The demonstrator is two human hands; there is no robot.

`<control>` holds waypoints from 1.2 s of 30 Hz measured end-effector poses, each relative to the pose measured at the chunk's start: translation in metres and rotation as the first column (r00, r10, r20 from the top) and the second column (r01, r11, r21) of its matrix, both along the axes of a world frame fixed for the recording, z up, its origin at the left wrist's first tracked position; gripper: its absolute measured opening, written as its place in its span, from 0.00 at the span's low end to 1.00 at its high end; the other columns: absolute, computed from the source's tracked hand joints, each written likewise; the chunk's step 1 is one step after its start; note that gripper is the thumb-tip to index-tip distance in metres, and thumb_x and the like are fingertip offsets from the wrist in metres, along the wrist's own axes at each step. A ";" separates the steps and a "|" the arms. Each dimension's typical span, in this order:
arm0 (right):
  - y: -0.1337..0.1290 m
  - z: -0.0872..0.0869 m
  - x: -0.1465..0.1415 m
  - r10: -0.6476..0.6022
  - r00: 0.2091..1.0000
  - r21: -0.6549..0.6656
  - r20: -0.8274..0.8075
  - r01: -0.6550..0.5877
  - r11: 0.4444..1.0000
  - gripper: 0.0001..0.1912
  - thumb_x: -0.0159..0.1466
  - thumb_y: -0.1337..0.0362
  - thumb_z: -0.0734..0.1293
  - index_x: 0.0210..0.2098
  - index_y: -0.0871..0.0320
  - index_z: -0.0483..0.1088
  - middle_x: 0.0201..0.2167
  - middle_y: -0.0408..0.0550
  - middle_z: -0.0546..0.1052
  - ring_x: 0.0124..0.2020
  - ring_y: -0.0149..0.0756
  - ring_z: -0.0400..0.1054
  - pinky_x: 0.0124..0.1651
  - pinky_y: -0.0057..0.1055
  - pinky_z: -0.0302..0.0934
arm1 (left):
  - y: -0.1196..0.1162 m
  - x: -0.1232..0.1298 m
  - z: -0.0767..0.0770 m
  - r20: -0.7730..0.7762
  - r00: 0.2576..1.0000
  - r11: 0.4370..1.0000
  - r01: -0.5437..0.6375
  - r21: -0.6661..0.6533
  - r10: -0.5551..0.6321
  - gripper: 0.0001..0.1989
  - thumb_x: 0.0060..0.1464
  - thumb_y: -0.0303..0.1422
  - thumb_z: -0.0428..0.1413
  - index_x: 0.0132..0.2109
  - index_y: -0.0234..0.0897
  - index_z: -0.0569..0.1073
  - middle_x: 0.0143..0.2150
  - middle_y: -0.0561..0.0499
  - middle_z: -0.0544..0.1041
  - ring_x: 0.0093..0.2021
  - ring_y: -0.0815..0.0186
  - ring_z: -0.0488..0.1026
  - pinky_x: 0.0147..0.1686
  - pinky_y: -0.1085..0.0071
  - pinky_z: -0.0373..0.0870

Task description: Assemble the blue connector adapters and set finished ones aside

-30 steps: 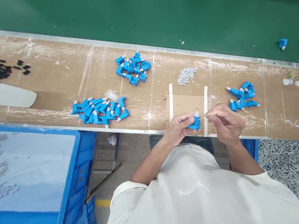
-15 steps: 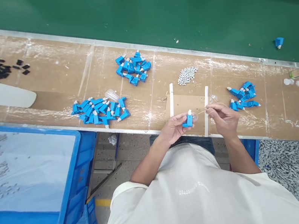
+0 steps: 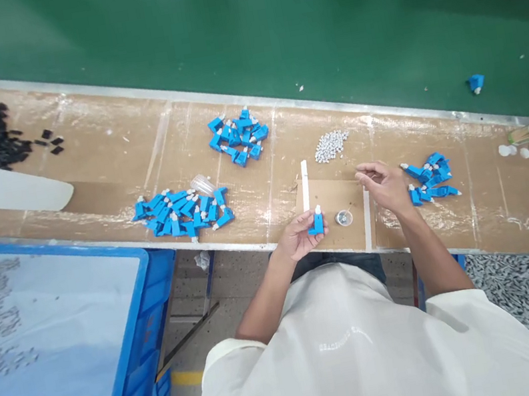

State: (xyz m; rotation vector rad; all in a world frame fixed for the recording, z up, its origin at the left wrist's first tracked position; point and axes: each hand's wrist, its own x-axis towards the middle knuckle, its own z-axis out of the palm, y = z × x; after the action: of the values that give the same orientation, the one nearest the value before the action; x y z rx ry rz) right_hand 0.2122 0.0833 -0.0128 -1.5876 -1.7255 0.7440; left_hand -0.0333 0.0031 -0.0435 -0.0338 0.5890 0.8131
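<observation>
My left hand (image 3: 296, 236) grips a blue plastic part (image 3: 318, 223) with a white tip pointing up, held over the front of a cardboard mat (image 3: 332, 193). Just right of it on the mat sits a small clear round cup (image 3: 343, 218). My right hand (image 3: 385, 187) hovers by the mat's right white strip (image 3: 368, 221), its thumb and forefinger slightly apart. No stick shows in its fingers. Beyond the mat lies a pile of small grey-white pieces (image 3: 331, 145).
Blue parts lie in groups at the left (image 3: 183, 213), centre back (image 3: 238, 137) and right (image 3: 430, 178). Black pieces (image 3: 4, 140) lie far left. A blue crate (image 3: 129, 329) stands at the lower left, and a bin of grey pieces (image 3: 513, 291) at the lower right. A green belt (image 3: 238, 40) runs behind.
My right hand has moved up and away from the blue part, and the thin stick no longer shows in its fingers. My left hand has shifted left with the part, uncovering the clear cup.
</observation>
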 end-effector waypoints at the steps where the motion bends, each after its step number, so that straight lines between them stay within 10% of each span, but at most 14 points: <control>1: 0.014 0.000 -0.001 0.028 0.999 0.017 0.044 -0.028 0.999 0.12 0.64 0.58 0.69 0.41 0.56 0.81 0.38 0.49 0.83 0.35 0.38 0.75 0.38 0.35 0.70 | 0.000 0.001 -0.002 0.011 1.000 1.000 0.008 0.017 -0.008 0.05 0.55 0.23 0.60 0.40 0.30 0.75 0.30 0.48 0.79 0.27 0.68 0.79 0.30 0.76 0.77; 10: 0.065 -0.009 -0.033 0.314 0.860 0.074 0.401 -0.373 0.925 0.10 0.68 0.64 0.65 0.38 0.55 0.80 0.36 0.52 0.82 0.38 0.43 0.73 0.45 0.38 0.66 | -0.002 0.009 -0.015 0.035 0.999 0.993 -0.031 0.113 0.027 0.09 0.51 0.25 0.65 0.40 0.31 0.76 0.34 0.47 0.81 0.30 0.67 0.80 0.32 0.74 0.76; 18: 0.065 0.008 -0.050 0.360 0.711 -0.178 0.604 -0.320 0.931 0.17 0.72 0.64 0.59 0.42 0.60 0.80 0.45 0.59 0.80 0.48 0.47 0.71 0.51 0.38 0.61 | -0.001 0.010 -0.014 0.033 0.999 0.989 -0.025 0.145 0.021 0.12 0.49 0.27 0.68 0.40 0.30 0.76 0.33 0.46 0.80 0.32 0.65 0.80 0.32 0.74 0.75; 24: 0.065 0.019 -0.062 0.328 0.762 -0.228 0.558 -0.239 0.944 0.11 0.66 0.68 0.64 0.36 0.63 0.79 0.44 0.64 0.80 0.47 0.51 0.73 0.52 0.40 0.62 | -0.004 0.010 -0.015 0.024 1.000 0.990 -0.019 0.141 0.016 0.12 0.49 0.26 0.68 0.40 0.30 0.76 0.34 0.47 0.80 0.31 0.67 0.79 0.31 0.75 0.75; 31: 0.040 0.036 -0.048 0.273 0.929 -0.167 0.248 -0.237 0.957 0.14 0.69 0.60 0.61 0.34 0.60 0.74 0.32 0.53 0.81 0.34 0.38 0.75 0.40 0.33 0.69 | -0.001 0.013 0.005 -0.017 0.993 0.975 -0.110 0.195 0.116 0.15 0.46 0.27 0.70 0.40 0.32 0.76 0.33 0.49 0.80 0.31 0.69 0.78 0.29 0.76 0.73; 34: 0.011 0.052 -0.040 0.253 0.938 -0.188 -0.238 -0.300 0.935 0.18 0.66 0.48 0.67 0.34 0.58 0.73 0.30 0.48 0.80 0.27 0.32 0.74 0.30 0.27 0.69 | 0.001 0.014 0.029 -0.032 0.981 0.950 -0.175 0.260 0.189 0.18 0.43 0.31 0.73 0.40 0.32 0.76 0.33 0.49 0.80 0.31 0.68 0.77 0.29 0.75 0.73; 36: -0.012 0.063 -0.039 0.137 0.808 -0.232 -0.573 -0.320 0.918 0.20 0.58 0.46 0.76 0.33 0.57 0.75 0.29 0.47 0.80 0.25 0.30 0.73 0.27 0.25 0.68 | 0.002 0.016 0.044 -0.053 0.976 0.931 -0.186 0.314 0.212 0.21 0.42 0.35 0.74 0.41 0.33 0.76 0.33 0.49 0.80 0.32 0.67 0.77 0.30 0.73 0.73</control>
State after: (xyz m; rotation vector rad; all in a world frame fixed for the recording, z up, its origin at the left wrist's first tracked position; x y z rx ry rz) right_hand 0.1731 0.0711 0.0505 -1.1861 -1.4185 1.5083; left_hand -0.0174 0.0051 0.0002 0.2317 0.5396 1.1022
